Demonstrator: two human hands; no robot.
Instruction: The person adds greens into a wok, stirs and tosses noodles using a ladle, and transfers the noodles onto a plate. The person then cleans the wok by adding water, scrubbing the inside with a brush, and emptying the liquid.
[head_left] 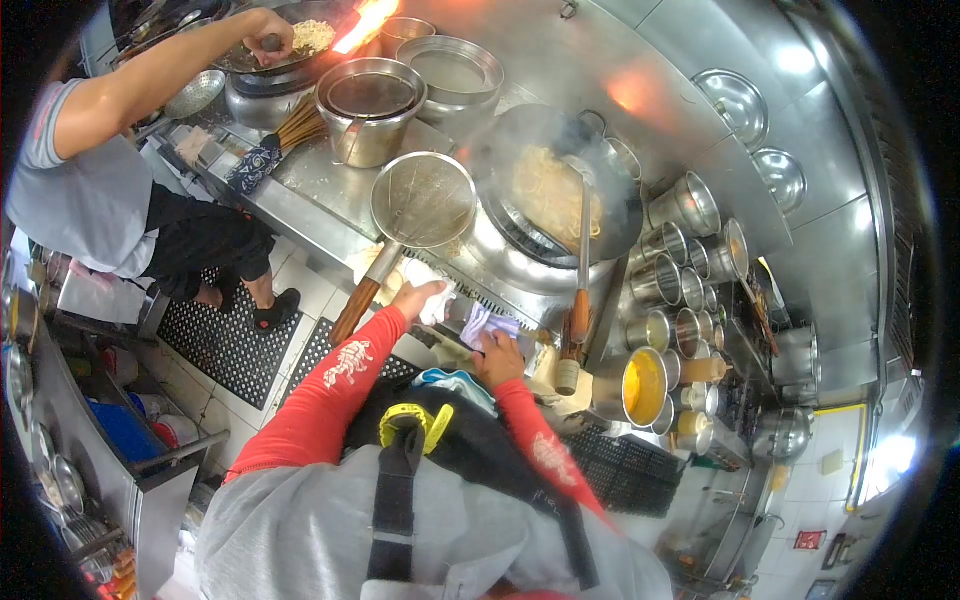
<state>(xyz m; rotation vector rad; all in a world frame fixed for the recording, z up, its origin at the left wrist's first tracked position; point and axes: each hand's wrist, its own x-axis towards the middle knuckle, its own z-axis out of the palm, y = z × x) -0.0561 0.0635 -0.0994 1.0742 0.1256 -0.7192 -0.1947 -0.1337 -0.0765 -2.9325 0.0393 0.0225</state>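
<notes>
Steam [510, 135] blurs the noodles [545, 190]; the co-worker [85, 205] is partly cut off.

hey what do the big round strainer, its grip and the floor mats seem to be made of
The strainer looks like metal: grey mesh, shiny rim. Its grip seems to be wood, brown with a slight sheen. The mats are probably rubber: matte black, full of holes.

The steel counter [322, 190] carries a metal pot [368, 142], bamboo brush [300, 124] and round strainer [424, 200].
</notes>
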